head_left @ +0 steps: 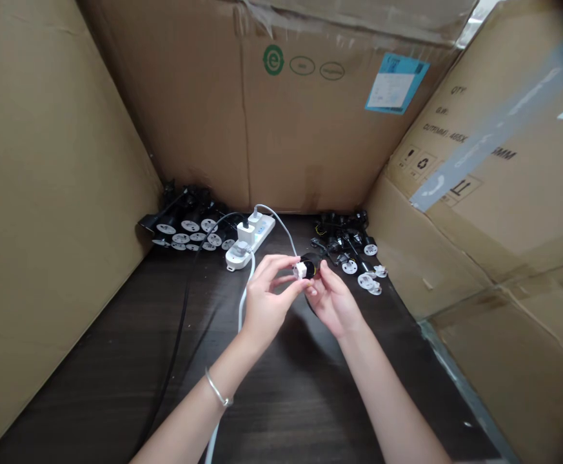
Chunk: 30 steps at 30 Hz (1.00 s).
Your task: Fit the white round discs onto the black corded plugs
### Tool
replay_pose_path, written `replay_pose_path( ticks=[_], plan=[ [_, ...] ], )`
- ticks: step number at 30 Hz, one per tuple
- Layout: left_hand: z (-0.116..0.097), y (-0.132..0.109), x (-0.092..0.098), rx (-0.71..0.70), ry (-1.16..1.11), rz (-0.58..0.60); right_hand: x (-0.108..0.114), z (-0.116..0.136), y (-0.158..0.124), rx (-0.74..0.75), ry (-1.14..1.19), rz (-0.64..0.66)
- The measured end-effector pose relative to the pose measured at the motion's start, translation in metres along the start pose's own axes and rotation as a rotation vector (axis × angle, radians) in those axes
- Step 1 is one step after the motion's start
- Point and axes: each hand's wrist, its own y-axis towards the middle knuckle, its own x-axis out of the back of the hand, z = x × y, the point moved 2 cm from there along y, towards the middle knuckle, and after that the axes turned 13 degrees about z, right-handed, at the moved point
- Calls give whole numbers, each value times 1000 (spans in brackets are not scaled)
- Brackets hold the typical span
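Over the dark table, my left hand [267,298] pinches a small white plastic part [301,270] between thumb and fingers. My right hand [335,301] has its fingertips closed on a small black round housing [311,261], directly against the right side of the white part. A bit of yellow shows at the housing's edge. Whether the two pieces are joined or only touching, I cannot tell. Behind my hands to the right lies a loose pile of black parts with white round pieces [349,265]. At the back left, similar black parts with white discs [190,225] are stacked.
A white power strip [237,259] with white plugs and chargers lies behind my left hand. Its white cable [241,309] runs toward me beneath my left arm. A black cable [180,328] crosses the table [281,412] on the left. Cardboard boxes [310,142] wall three sides.
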Motion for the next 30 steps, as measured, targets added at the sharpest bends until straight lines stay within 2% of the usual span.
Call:
replay_pose_path(
  ticks=[11, 16, 20, 24, 27, 30],
  plan=[
    [-4, -7, 2, -174, 456, -72, -6, -9, -2, -4, -80, 78],
    [1, -10, 2, -230, 470, -79, -6, -12, -2, -22, -20, 30],
    [0, -8, 2, -319, 569, -14, -5, -11, -2, -34, 14, 16],
    [-3, -7, 2, -325, 529, 3, -4, -10, -2, -38, 32, 27],
    [-4, -5, 0, -241, 441, 19, -5, -9, -1, -43, 50, 34],
    [-2, -3, -1, -124, 257, 10, -6, -10, -1, -54, 67, 29]
  ],
)
